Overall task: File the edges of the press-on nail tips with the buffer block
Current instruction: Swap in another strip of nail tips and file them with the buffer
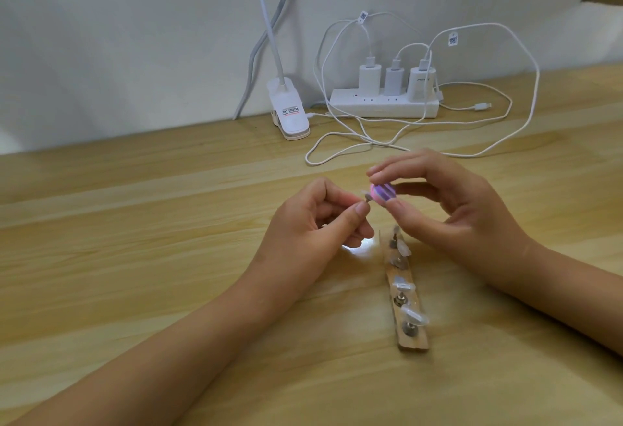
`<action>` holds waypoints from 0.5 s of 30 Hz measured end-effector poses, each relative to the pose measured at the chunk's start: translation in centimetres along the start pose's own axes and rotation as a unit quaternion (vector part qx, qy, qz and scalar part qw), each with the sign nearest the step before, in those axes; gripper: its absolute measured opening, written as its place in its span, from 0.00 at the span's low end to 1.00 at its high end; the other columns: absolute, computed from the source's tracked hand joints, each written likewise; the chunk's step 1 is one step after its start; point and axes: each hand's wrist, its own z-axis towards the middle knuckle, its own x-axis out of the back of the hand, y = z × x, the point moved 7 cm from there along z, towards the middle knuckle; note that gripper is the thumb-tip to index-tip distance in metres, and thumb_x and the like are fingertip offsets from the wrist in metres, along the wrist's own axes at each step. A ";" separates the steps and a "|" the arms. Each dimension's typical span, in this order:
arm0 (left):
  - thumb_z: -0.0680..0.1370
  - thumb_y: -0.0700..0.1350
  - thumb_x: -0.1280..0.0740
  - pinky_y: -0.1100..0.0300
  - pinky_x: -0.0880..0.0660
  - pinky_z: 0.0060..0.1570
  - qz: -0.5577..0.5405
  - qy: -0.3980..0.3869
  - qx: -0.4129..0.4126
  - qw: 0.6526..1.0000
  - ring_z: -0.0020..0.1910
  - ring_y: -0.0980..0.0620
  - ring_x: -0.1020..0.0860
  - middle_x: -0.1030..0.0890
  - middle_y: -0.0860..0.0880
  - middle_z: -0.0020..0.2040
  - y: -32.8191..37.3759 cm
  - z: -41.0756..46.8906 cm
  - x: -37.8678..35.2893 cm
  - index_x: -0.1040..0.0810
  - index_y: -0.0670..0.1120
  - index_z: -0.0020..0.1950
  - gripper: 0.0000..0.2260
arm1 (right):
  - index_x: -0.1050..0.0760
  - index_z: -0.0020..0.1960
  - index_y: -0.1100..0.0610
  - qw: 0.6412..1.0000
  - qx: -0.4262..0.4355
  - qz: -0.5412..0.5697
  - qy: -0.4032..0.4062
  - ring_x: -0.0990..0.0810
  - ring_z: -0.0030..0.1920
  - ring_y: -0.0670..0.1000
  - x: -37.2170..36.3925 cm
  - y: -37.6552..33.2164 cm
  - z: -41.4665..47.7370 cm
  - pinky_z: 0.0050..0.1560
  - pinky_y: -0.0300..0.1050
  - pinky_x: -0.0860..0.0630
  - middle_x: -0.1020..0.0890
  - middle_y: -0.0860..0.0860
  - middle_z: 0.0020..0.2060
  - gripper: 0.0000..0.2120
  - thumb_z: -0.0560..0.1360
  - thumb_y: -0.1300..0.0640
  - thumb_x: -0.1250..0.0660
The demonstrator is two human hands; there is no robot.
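I'm watching the right hand (465,220) pinching the buffer block (382,193) between thumb and index fingertip above the table (135,257). The block's visible length is running roughly left to right, one end pointing at the nail tip (365,197). The left hand (313,223) is pinching that tip just beside the block, other fingers curling.

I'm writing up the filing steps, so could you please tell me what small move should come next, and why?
Probably a short stroke of the buffer block along the edge of the nail tip: the right hand pinches the block beside the tip that the left hand pinches, seemingly touching it. More spare tips wait on the wooden strip.
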 end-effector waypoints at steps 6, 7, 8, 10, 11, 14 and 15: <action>0.77 0.41 0.31 0.66 0.23 0.39 -0.014 0.003 0.005 1.000 0.37 0.55 0.17 0.15 0.47 0.36 0.2 0.0 0.0 0.23 0.45 0.46 0.02 | 0.20 0.54 0.61 0.986 0.082 -0.147 -0.001 0.22 0.58 0.52 0.1 -0.9 0.0 0.61 0.47 0.28 0.22 0.55 0.55 0.10 0.73 0.62 0.28; 0.77 0.40 0.31 0.66 0.22 0.40 -0.021 0.003 0.006 1.000 0.38 0.55 0.17 0.15 0.47 0.37 0.2 0.0 0.0 0.22 0.45 0.48 0.02 | 0.20 0.54 0.61 0.986 0.081 -0.147 -0.001 0.22 0.58 0.52 0.1 -0.9 0.0 0.61 0.47 0.28 0.22 0.55 0.55 0.10 0.73 0.62 0.28; 0.77 0.40 0.31 0.66 0.22 0.40 -0.025 0.003 0.006 1.000 0.38 0.55 0.17 0.15 0.47 0.37 0.2 0.0 0.0 0.21 0.46 0.49 0.03 | 0.20 0.54 0.61 0.984 0.086 -0.154 -0.006 0.23 0.58 0.52 -0.1 -0.9 0.0 0.61 0.47 0.28 0.22 0.55 0.55 0.10 0.73 0.62 0.28; 0.77 0.39 0.32 0.66 0.22 0.42 -0.023 -0.002 0.009 1.000 0.40 0.55 0.16 0.14 0.47 0.39 0.2 0.1 0.0 0.19 0.45 0.51 0.04 | 0.21 0.54 0.62 0.982 0.091 -0.167 -0.007 0.23 0.58 0.51 -0.1 -0.8 0.1 0.62 0.46 0.29 0.22 0.55 0.54 0.10 0.73 0.61 0.28; 0.77 0.39 0.32 0.66 0.22 0.42 -0.023 -0.003 0.014 1.000 0.40 0.55 0.16 0.14 0.46 0.39 0.1 0.1 0.1 0.18 0.44 0.50 0.04 | 0.21 0.54 0.62 0.982 0.083 -0.167 0.004 0.23 0.58 0.50 0.2 -0.7 0.2 0.62 0.45 0.29 0.22 0.54 0.53 0.11 0.73 0.62 0.28; 0.77 0.39 0.31 0.66 0.22 0.41 -0.032 -0.001 0.017 0.999 0.40 0.55 0.16 0.14 0.47 0.39 0.0 0.1 0.0 0.19 0.43 0.46 0.02 | 0.22 0.54 0.61 0.984 0.075 -0.162 0.020 0.23 0.56 0.49 0.7 -0.6 0.2 0.61 0.44 0.30 0.23 0.55 0.51 0.10 0.74 0.60 0.28; 0.76 0.40 0.30 0.66 0.22 0.41 -0.036 -0.003 0.016 0.999 0.39 0.55 0.17 0.14 0.47 0.38 0.1 0.1 -0.1 0.19 0.44 0.45 0.01 | 0.21 0.53 0.61 0.983 0.083 -0.162 0.013 0.23 0.56 0.50 0.6 -0.7 0.1 0.61 0.44 0.30 0.23 0.55 0.51 0.10 0.74 0.59 0.28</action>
